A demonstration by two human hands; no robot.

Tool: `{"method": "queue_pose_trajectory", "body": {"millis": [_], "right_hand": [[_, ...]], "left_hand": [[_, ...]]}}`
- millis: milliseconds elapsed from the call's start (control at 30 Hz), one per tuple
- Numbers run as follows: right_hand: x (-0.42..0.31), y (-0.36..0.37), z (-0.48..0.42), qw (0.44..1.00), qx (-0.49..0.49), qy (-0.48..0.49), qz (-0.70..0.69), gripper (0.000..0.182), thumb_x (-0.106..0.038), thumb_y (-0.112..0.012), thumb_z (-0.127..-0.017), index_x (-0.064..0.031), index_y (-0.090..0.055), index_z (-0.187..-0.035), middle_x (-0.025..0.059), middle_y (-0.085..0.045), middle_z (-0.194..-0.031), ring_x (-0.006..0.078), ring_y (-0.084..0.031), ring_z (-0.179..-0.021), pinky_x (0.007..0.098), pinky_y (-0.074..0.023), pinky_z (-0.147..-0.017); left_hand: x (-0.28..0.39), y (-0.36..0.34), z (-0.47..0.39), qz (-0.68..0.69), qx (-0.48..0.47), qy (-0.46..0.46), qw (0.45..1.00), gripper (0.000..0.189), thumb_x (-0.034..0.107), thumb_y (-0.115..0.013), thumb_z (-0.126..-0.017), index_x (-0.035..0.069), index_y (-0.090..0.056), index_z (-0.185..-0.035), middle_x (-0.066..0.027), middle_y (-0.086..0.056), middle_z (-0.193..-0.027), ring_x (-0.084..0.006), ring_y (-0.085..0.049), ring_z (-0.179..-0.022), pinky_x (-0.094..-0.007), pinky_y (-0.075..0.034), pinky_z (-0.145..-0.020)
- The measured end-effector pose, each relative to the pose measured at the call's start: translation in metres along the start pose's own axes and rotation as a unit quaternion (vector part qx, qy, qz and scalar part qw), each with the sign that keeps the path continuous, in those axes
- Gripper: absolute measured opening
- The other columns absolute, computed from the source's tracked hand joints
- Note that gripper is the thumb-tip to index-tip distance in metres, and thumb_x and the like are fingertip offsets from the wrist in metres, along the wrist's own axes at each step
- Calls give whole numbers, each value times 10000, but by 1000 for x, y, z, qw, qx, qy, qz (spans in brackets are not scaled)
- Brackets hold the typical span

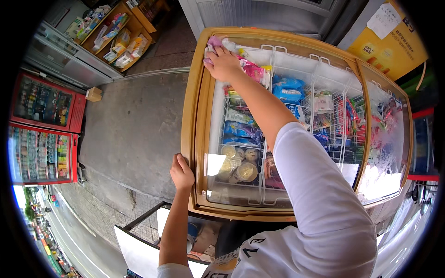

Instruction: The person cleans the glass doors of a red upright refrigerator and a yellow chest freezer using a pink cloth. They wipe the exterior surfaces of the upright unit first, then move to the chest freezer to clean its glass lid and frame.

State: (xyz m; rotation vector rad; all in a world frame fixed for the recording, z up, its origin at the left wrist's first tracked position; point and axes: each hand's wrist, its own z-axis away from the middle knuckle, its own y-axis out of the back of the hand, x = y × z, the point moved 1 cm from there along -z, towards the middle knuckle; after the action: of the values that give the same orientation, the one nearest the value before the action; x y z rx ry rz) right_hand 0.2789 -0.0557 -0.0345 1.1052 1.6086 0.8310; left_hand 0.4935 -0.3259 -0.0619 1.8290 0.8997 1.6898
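A chest freezer with a tan frame (193,114) and sliding glass lids stands before me. At its far left corner my right hand (224,64) presses a pinkish-purple cloth (212,47) onto the glass and frame edge. Nearer to me, my left hand (182,172) grips the left side of the frame. Under the nearer glass lid (240,196), white wire baskets (259,147) hold blue packets (288,88), pink packets (253,71) and several round tubs (247,172). My right arm hides part of the contents. The other glass lid (384,153) is frosted.
Red drink coolers (74,153) stand to the left, with a small cardboard box (94,94) beside them. Wooden shelves (120,34) with packages are by the doorway. A yellow poster (393,52) is at upper right. Below my left arm stands a dark-framed white-panelled object (137,248).
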Motion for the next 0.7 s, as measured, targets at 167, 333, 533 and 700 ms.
{"method": "queue_pose_trajectory", "body": {"millis": [167,333,533,700], "right_hand": [[-77,13,148,993,48,103,3,473,-358,-471,-859,-133,-418,-1272,188,-338,-1334,336,-328,-1239,446,-265,-1006],[-156,11,304,990,3,126,-63,508,-362,-521,-831,-142,-420,-1278,164,-354,-1346,311,-284,-1276,443,-212,-1037],[-142,31,411,982,-56,115,-139,382,-318,-537,-821,-218,-523,-1189,78,-355,-1367,250,-241,-1316,407,-190,-1065],[-12,128,490,955,74,-274,84,381,-365,-483,-857,-199,-479,-1200,156,-275,-1402,324,-257,-1302,479,-239,-1039]], "left_hand": [[-10,-3,-1,8,2,3,1000,347,269,-315,-930,11,-501,-789,-206,-564,-688,-410,-535,-665,-461,-395,-592],[-11,-6,-7,50,27,-26,998,416,336,-344,-924,-26,-547,-893,-267,-583,-795,-463,-536,-772,-486,-411,-661],[-29,-7,-7,132,-82,49,987,609,454,-317,-923,-59,-432,-1230,-235,-466,-1236,-365,-453,-1125,-366,-344,-960],[-18,-3,-2,151,-104,89,979,627,461,-285,-927,-40,-345,-1300,-221,-379,-1323,-349,-395,-1187,-358,-305,-998]]}}
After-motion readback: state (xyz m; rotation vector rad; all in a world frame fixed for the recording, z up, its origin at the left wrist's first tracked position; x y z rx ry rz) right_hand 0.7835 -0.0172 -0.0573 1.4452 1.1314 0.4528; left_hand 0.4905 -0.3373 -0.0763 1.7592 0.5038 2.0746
